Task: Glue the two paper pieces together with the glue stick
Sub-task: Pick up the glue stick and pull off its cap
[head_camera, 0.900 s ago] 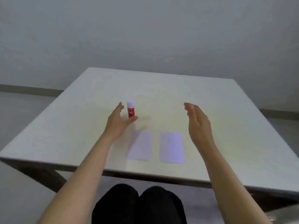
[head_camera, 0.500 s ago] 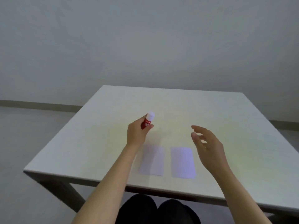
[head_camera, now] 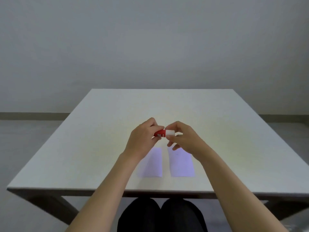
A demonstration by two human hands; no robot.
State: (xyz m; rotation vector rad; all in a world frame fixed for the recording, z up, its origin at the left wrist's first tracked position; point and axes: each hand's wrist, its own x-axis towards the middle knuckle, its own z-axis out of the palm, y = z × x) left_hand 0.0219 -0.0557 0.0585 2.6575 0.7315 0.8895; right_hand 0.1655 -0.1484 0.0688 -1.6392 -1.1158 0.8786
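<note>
A red glue stick with a white cap is held level above the table, cap pointing right. My left hand grips its red body. My right hand pinches the white cap between thumb and fingers. Two pale lilac paper pieces lie flat side by side near the table's front edge: the left piece is partly covered by my left wrist, the right piece is partly under my right hand.
The white square table has its front edge close to my dark-clothed knees. A plain grey wall and floor lie beyond the table.
My left hand lifted the glue stick from where it stood and turned it sideways. My right hand came in from the right and closed on the cap. The camera tilted up.
</note>
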